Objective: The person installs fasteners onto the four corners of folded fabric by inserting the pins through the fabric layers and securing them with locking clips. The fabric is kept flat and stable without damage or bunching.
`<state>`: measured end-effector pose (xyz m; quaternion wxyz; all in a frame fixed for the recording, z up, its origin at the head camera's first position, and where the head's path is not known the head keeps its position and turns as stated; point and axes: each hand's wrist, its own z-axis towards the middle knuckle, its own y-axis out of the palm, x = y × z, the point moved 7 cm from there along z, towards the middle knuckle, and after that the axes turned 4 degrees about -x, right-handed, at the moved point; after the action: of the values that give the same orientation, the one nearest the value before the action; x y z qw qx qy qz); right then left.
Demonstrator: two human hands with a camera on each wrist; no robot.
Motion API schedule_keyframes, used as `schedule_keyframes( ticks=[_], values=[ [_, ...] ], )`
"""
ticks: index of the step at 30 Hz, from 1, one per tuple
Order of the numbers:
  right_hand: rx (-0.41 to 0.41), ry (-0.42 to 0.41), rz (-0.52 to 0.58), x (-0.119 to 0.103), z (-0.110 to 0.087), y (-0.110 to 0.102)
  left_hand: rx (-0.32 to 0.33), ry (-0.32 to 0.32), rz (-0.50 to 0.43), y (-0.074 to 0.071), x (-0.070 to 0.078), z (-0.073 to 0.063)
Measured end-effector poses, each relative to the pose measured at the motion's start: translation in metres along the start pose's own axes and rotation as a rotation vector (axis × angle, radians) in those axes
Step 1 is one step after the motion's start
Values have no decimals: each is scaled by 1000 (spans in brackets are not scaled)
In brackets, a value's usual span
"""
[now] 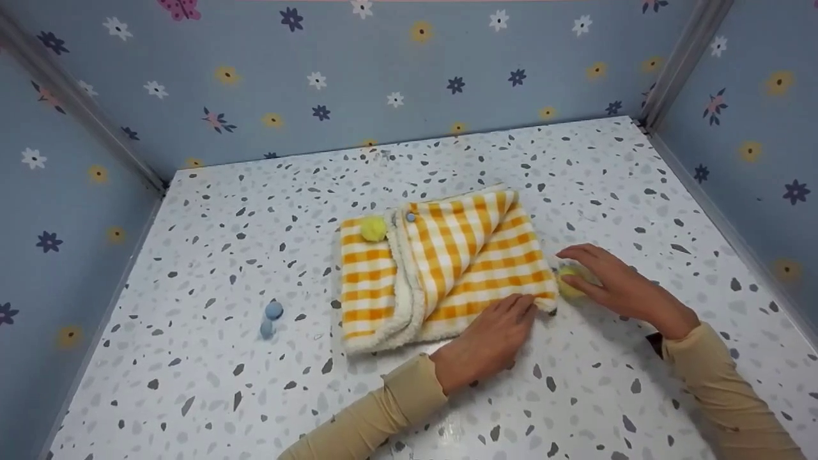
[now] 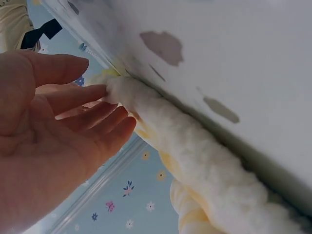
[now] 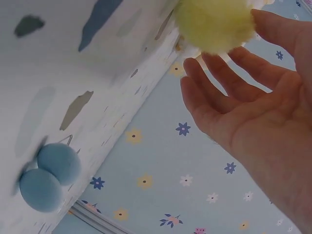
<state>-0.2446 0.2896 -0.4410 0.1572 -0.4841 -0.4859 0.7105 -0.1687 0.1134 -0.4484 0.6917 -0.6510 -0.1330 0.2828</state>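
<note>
1. The yellow-checked cloth (image 1: pixel 486 271) lies folded just ahead of my left hand (image 1: pixel 487 342), one layer turned back over another, with a white fleecy edge along its folds
2. My left fingertips touch the cloth's near edge, close to its right corner; the fingers are loosely bent and grip nothing
3. A yellow pompom (image 3: pixel 214 24) sits between the thumb and fingers of my right hand (image 1: pixel 617 287), just right of the cloth; those fingers are spread and relaxed around it, not closed on it
4. Farther from my left hand, ahead and to its left, a second pompom (image 1: pixel 374 229), also yellow, rests on the cloth, with a blue ball (image 1: pixel 411 217) near it
5. Well left of my left hand, a blue pair (image 1: pixel 273 311) lies on the speckled table (image 1: pixel 211 268)
6. The right wrist view shows two blue balls (image 3: pixel 58 163) on the table near my right hand; I cannot tell whether they are that same pair
7. Beyond both hands stands a flowered wall (image 1: pixel 358 57)
</note>
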Motion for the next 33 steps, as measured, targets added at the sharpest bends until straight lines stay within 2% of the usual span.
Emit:
schedule_keyframes(
  ticks=[3, 6, 9, 13, 17, 19, 22, 29, 33],
  values=[
    [-16, 39, 37, 3, -1, -2, 50, -33, -1, -4, -4, 3],
    [-21, 74, 66, 8, -5, -5, 116, -69, -59, -10, -9, 4],
    [0, 63, 49, 11, -8, -8, 206, -111, -197, -16, -18, 4],
    [34, 16, 13, 11, -14, -12, 361, -174, -369, -24, -30, 2],
    [25, 11, 7, 13, -21, -14, 508, -221, -475, -28, -41, -1],
    [8, 19, -1, 14, -25, -15, 555, -234, -506, -29, -44, -2],
    [-34, 38, -22, 15, -30, -16, 584, -257, -522, -31, -48, -3],
    [-118, 90, -39, 18, -38, -15, 552, -327, -507, -34, -54, -3],
    [-142, 83, -35, 19, -40, -14, 555, -338, -502, -36, -57, -4]
  ],
)
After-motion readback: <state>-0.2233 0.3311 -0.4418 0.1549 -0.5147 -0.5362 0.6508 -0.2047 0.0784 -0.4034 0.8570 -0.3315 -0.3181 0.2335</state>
